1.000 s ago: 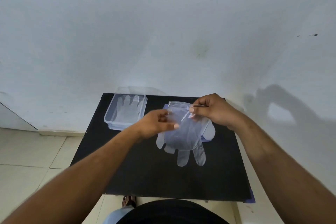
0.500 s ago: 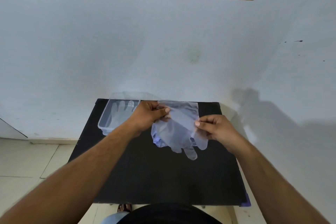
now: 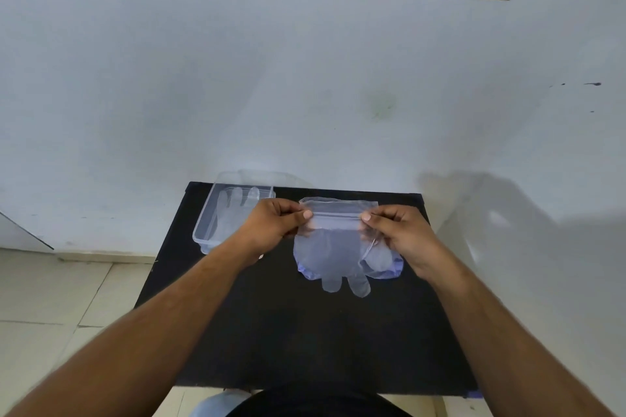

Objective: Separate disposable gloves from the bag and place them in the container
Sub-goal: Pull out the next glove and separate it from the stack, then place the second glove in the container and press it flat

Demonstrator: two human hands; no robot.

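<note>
While both forearms reach in from the lower corners of the frame and converge at centre, the left hand [image 3: 271, 225] and right hand [image 3: 398, 234] hold a clear disposable glove [image 3: 333, 247] stretched between them above the black table [image 3: 305, 332]. Left hand: knuckles up, wrist straight, thumb and forefinger pressed together on the left edge of the glove's cuff, remaining fingers curled under. Right hand: mirrored pose, thumb and forefinger pinching the right edge of the cuff, other fingers folded toward the palm, with some film gathered beneath them. Cuff band is pulled flat and taut between the two pinches. Glove body hangs toward the lower part of the frame; two glove fingers [image 3: 345, 284] point down and show plainly against the dark surface.

Behind and under the glove, a thin bluish-edged plastic layer [image 3: 389, 269] shows at lower left and lower right of the glove body; likely the bag, but whether it is lifted or lying on the table cannot be told.

Clear rectangular container [image 3: 203, 230] sits at the upper left of the table, just left of the left hand and partly hidden by it. One glove [image 3: 233, 210] already lies inside, fingers pointing toward the wall [image 3: 305, 95].
</note>
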